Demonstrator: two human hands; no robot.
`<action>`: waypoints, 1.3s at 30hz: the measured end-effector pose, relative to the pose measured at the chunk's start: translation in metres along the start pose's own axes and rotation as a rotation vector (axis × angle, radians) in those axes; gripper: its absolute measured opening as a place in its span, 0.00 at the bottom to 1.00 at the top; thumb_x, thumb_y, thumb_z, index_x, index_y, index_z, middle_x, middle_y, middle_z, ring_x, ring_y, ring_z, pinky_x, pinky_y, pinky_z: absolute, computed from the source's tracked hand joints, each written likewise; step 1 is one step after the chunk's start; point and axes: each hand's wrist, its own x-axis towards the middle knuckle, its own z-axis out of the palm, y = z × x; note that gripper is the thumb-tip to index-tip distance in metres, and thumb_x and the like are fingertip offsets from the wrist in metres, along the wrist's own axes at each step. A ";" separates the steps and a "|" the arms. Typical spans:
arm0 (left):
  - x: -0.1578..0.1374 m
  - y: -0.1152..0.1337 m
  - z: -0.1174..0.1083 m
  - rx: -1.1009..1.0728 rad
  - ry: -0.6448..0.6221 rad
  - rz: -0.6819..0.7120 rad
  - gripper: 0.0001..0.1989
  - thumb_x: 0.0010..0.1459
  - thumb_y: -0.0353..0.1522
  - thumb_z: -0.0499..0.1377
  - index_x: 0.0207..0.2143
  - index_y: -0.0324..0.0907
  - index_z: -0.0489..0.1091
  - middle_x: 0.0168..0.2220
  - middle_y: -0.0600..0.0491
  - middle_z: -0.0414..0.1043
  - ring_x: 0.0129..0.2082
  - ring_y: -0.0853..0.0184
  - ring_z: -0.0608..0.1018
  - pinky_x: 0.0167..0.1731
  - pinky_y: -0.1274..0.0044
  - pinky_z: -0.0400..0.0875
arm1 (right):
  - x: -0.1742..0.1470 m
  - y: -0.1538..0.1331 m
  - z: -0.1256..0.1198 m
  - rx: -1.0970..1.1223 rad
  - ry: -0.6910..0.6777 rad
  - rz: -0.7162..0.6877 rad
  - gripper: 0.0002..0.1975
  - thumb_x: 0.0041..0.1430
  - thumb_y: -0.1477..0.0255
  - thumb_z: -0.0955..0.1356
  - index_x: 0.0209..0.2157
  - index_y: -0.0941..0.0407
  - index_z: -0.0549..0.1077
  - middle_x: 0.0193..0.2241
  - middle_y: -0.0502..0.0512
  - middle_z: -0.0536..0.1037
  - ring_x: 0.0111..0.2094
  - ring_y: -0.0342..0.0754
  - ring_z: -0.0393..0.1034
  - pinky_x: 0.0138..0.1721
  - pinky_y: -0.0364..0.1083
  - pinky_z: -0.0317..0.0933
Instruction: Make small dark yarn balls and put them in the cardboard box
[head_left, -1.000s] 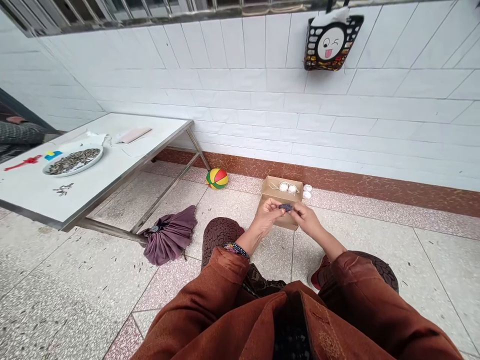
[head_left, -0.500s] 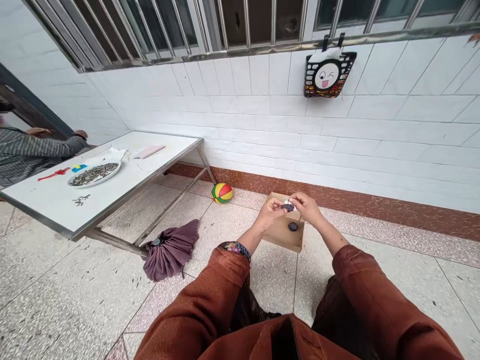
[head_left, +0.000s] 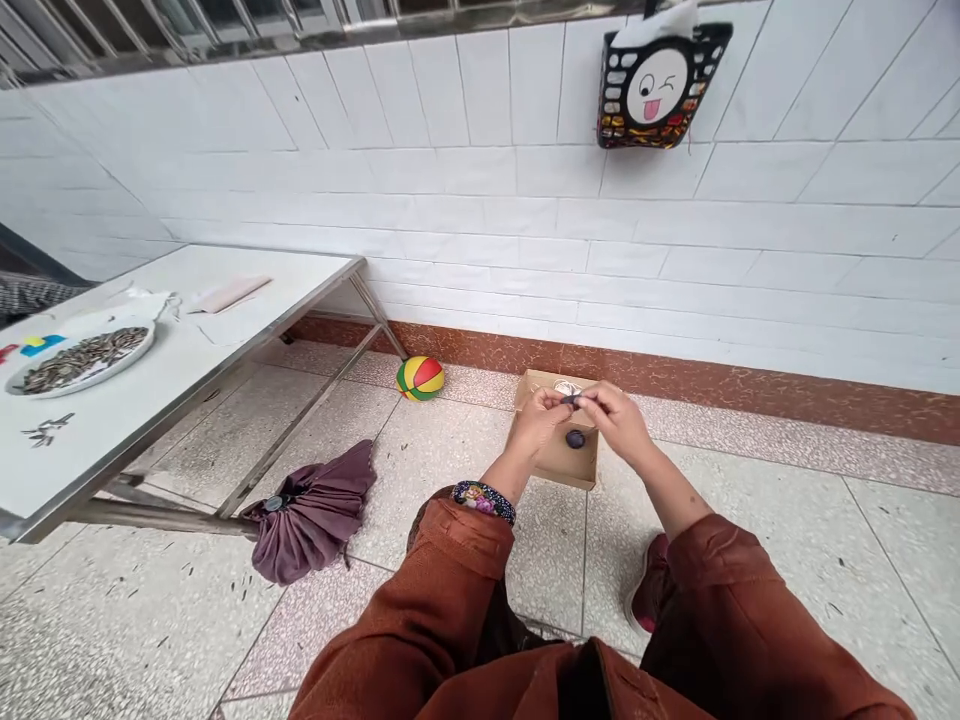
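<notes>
Your left hand (head_left: pixel 535 425) and right hand (head_left: pixel 616 422) pinch a small, dark, perhaps soft piece (head_left: pixel 570 399) above the open brown cardboard box (head_left: pixel 556 463). Inside, a dark, round disc (head_left: pixel 575 439) shows, unseen a second ago, so two dark pieces now figure in the work; whitish round things (head_left: pixel 566 386) lie beyond.

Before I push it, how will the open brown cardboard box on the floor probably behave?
The open brown cardboard box would probably slide rather than tip, since it looks shallow. Its thin walls might flex if squeezed. The dark round piece inside could shift, as nothing visible fixes it.
</notes>
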 end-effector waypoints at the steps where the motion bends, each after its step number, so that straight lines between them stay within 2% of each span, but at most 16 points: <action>1: -0.005 0.001 0.001 0.050 -0.065 -0.014 0.21 0.39 0.33 0.75 0.31 0.40 0.67 0.29 0.57 0.73 0.30 0.74 0.74 0.36 0.78 0.66 | 0.003 0.005 -0.005 0.015 0.047 0.039 0.11 0.69 0.62 0.65 0.35 0.53 0.74 0.33 0.55 0.77 0.36 0.52 0.71 0.41 0.50 0.65; 4: -0.018 0.005 0.001 0.140 -0.253 -0.049 0.19 0.40 0.32 0.74 0.31 0.40 0.68 0.31 0.56 0.74 0.31 0.74 0.74 0.35 0.78 0.66 | 0.002 0.027 -0.009 0.044 0.110 0.161 0.13 0.67 0.61 0.65 0.33 0.53 0.74 0.31 0.54 0.76 0.34 0.50 0.70 0.38 0.48 0.64; 6: -0.022 0.009 -0.001 0.093 -0.283 -0.052 0.20 0.41 0.33 0.75 0.32 0.40 0.69 0.31 0.56 0.74 0.31 0.73 0.74 0.36 0.77 0.68 | -0.005 0.035 -0.003 0.028 0.048 0.209 0.13 0.66 0.61 0.65 0.32 0.53 0.73 0.29 0.53 0.76 0.31 0.50 0.69 0.35 0.47 0.63; 8: -0.023 0.013 -0.004 0.012 -0.231 -0.028 0.21 0.41 0.35 0.75 0.33 0.40 0.68 0.31 0.56 0.75 0.31 0.73 0.75 0.36 0.77 0.69 | -0.013 0.033 0.007 -0.020 -0.058 0.191 0.13 0.66 0.62 0.64 0.31 0.53 0.72 0.27 0.52 0.75 0.30 0.50 0.70 0.33 0.47 0.62; 11: -0.022 0.019 -0.010 -0.021 -0.107 0.057 0.22 0.42 0.36 0.75 0.34 0.41 0.68 0.31 0.57 0.74 0.30 0.73 0.75 0.37 0.77 0.69 | -0.024 0.011 0.020 -0.078 -0.150 0.059 0.11 0.67 0.65 0.64 0.32 0.53 0.73 0.29 0.54 0.77 0.34 0.51 0.72 0.36 0.48 0.64; 14: -0.025 0.021 -0.015 0.074 -0.024 0.146 0.21 0.44 0.35 0.74 0.36 0.40 0.68 0.32 0.56 0.74 0.32 0.73 0.75 0.38 0.77 0.69 | -0.029 -0.015 0.021 -0.060 -0.142 -0.043 0.10 0.69 0.67 0.62 0.36 0.53 0.74 0.36 0.56 0.79 0.39 0.52 0.74 0.41 0.50 0.66; 17: -0.034 0.021 -0.016 0.154 -0.059 0.150 0.23 0.43 0.33 0.74 0.41 0.40 0.70 0.35 0.53 0.76 0.35 0.71 0.76 0.39 0.77 0.69 | -0.028 -0.026 0.014 -0.055 -0.070 -0.053 0.10 0.69 0.66 0.63 0.37 0.52 0.74 0.35 0.57 0.79 0.39 0.53 0.74 0.42 0.51 0.67; 21: -0.043 0.021 -0.015 0.119 -0.196 0.081 0.26 0.44 0.33 0.74 0.47 0.42 0.72 0.32 0.56 0.73 0.31 0.72 0.75 0.38 0.76 0.69 | -0.025 -0.017 0.005 -0.061 0.019 0.020 0.10 0.69 0.66 0.64 0.34 0.52 0.73 0.32 0.56 0.77 0.35 0.52 0.72 0.39 0.50 0.66; 24: -0.045 0.021 -0.014 -0.008 -0.232 0.024 0.25 0.47 0.35 0.73 0.48 0.44 0.74 0.36 0.54 0.74 0.35 0.71 0.76 0.40 0.75 0.70 | -0.028 -0.010 0.007 -0.044 0.009 0.069 0.10 0.69 0.66 0.63 0.34 0.52 0.72 0.30 0.54 0.76 0.32 0.51 0.71 0.36 0.49 0.65; 27: -0.045 0.018 -0.013 -0.118 -0.207 -0.041 0.22 0.47 0.35 0.73 0.45 0.43 0.76 0.41 0.51 0.77 0.36 0.70 0.77 0.42 0.74 0.71 | -0.033 -0.008 0.014 -0.041 -0.014 0.064 0.11 0.69 0.66 0.62 0.33 0.53 0.71 0.29 0.53 0.74 0.32 0.50 0.70 0.35 0.48 0.65; 32: -0.044 0.011 -0.012 -0.190 -0.171 -0.121 0.19 0.44 0.34 0.75 0.40 0.40 0.77 0.40 0.50 0.79 0.33 0.72 0.77 0.41 0.74 0.72 | -0.042 -0.005 0.019 -0.198 -0.063 0.049 0.13 0.71 0.67 0.61 0.33 0.53 0.71 0.29 0.55 0.73 0.31 0.51 0.69 0.31 0.47 0.64; 35: -0.040 0.006 -0.013 -0.113 -0.109 -0.076 0.20 0.43 0.35 0.75 0.39 0.40 0.76 0.37 0.51 0.79 0.31 0.73 0.76 0.38 0.76 0.71 | -0.047 -0.005 0.020 -0.292 -0.141 0.024 0.12 0.71 0.67 0.61 0.37 0.53 0.73 0.32 0.56 0.74 0.31 0.51 0.71 0.30 0.47 0.63; 39: -0.032 0.002 -0.016 0.084 0.033 0.045 0.18 0.41 0.33 0.74 0.35 0.40 0.74 0.31 0.55 0.77 0.30 0.73 0.74 0.35 0.77 0.69 | -0.049 -0.013 0.019 -0.239 -0.249 -0.090 0.12 0.72 0.68 0.61 0.41 0.51 0.76 0.36 0.57 0.77 0.36 0.51 0.74 0.35 0.47 0.67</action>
